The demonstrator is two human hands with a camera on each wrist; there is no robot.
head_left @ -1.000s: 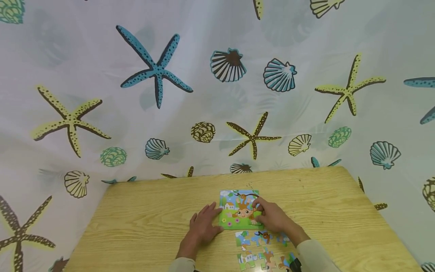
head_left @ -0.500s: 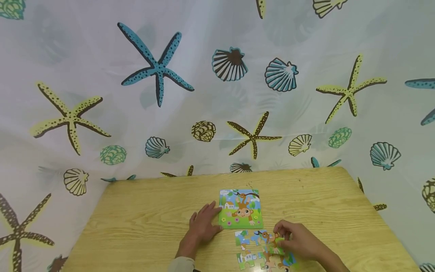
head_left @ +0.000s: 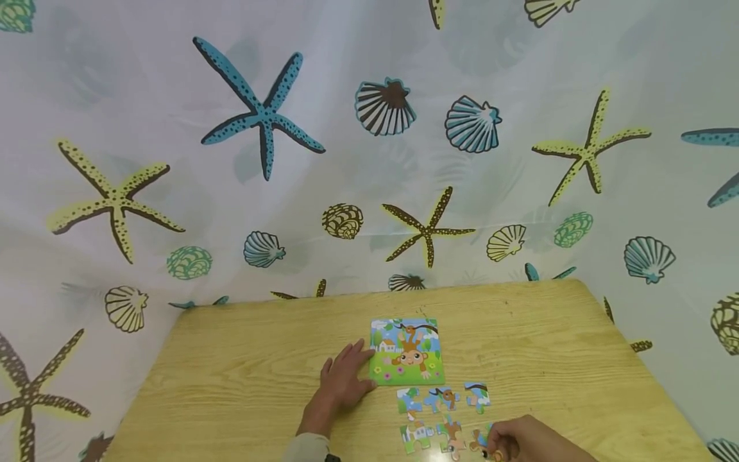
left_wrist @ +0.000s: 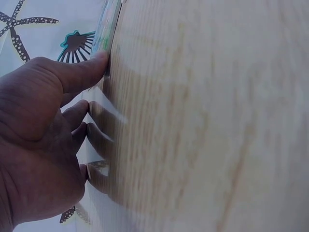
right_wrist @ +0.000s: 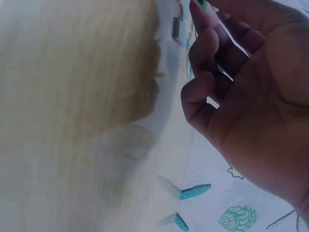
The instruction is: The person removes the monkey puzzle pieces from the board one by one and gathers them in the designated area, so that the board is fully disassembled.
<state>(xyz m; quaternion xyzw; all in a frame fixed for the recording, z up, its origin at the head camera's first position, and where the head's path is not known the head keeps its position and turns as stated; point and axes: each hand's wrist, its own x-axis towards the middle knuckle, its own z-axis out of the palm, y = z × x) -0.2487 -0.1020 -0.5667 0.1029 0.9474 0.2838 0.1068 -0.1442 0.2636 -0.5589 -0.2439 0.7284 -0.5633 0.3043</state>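
My left hand (head_left: 342, 380) rests on the table beside a square picture board (head_left: 407, 351) with a cartoon monkey. Its fingers are extended, and in the left wrist view the thumb (left_wrist: 87, 72) touches the board's edge. Low on the right, my right hand (head_left: 528, 437) pinches a small jigsaw piece (right_wrist: 204, 6), mostly hidden by the fingers. Just left of these fingers lies a brown-and-blue jigsaw piece (head_left: 480, 440). Below the board, other loose pieces form spaced rows: a branch piece (head_left: 476, 395), a tail piece (head_left: 443, 398) and a house piece (head_left: 417, 435) among them.
The wooden table (head_left: 260, 359) carries the board and pieces, with bare wood to the left and far right. A white curtain (head_left: 323, 160) printed with starfish and shells hangs behind it and along both sides.
My right hand has moved from the picture board's right edge down over the loose pieces, carrying a piece, to their lower right. The upper-right branch piece is uncovered. The left hand stays put.
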